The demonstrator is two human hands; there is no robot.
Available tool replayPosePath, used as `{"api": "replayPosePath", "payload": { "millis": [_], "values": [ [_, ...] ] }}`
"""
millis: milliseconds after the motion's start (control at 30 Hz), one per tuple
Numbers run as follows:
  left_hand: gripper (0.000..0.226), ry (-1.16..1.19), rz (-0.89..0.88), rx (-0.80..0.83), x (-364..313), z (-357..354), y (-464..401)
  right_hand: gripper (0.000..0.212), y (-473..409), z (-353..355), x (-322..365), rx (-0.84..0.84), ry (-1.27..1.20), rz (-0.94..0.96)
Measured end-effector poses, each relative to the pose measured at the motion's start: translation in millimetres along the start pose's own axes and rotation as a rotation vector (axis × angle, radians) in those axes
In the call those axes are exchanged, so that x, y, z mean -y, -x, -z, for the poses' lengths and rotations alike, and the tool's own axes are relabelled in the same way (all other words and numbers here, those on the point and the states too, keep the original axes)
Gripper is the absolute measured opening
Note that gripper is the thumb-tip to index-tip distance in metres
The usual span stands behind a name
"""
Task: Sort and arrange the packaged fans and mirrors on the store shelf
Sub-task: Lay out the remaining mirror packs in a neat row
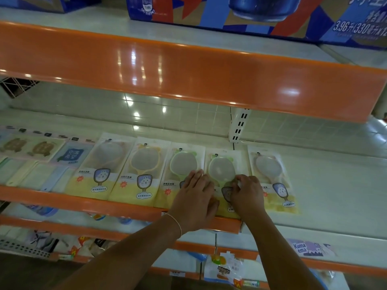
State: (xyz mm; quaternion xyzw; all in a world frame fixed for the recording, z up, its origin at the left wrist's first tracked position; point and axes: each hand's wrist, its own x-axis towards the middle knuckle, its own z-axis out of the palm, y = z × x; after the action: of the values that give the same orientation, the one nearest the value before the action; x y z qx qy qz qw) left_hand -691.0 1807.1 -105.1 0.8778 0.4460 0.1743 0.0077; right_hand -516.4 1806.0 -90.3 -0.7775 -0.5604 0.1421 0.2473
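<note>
Five packaged mirrors lie flat in a row on the middle shelf (326,185), handles pointing toward the orange front lip. From left to right: a pale mirror pack (98,164), a yellow-framed mirror pack (137,168), a green-framed mirror pack (178,164), a second green-framed pack (222,170), and a peach-framed mirror pack (272,170) set slightly apart to the right. Neighbouring packs in the first four touch or overlap at their edges.

The left hand (194,201) lies flat, fingers straight, pressing on the seam between the two green-framed packs. A thin bracelet (176,222) sits on its wrist. The right hand (247,195) rests on the lower right part of the second green-framed pack, fingers curled and pinching the pack's edge.

Further left on the same shelf lie flat card packs with brown prints (31,146) and pastel packaged items (31,174). A large blue and red printed carton (251,15) stands on the shelf above.
</note>
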Motion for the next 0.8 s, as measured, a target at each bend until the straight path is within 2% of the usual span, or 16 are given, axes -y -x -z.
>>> {"api": "replayPosePath", "payload": {
  "millis": [100, 233, 300, 467, 567, 800],
  "values": [
    [0.058, 0.032, -0.007, 0.005, 9, 8, 0, 0.023, -2, -4, -2, 0.022, 0.022, -0.009],
    [0.065, 0.073, -0.006, 0.009, 33, 21, -1, 0.04, -5, -9, -5, 0.016, 0.212, 0.048],
    [0.067, 0.12, 0.02, 0.021, 45, 25, 0, 0.044, -4, -3, 2, 0.015, 0.18, 0.08],
    [0.07, 0.136, -0.008, 0.075, 57, 26, 4, 0.058, -1, -7, 8, 0.179, 0.203, 0.183],
    [0.075, 0.086, -0.041, 0.137, 57, 23, 7, 0.059, 2, -12, 8, 0.207, 0.251, 0.192],
    [0.074, 0.051, -0.041, 0.164, 54, 20, 10, 0.06, 3, -18, 12, 0.196, 0.243, 0.154]
  ]
}}
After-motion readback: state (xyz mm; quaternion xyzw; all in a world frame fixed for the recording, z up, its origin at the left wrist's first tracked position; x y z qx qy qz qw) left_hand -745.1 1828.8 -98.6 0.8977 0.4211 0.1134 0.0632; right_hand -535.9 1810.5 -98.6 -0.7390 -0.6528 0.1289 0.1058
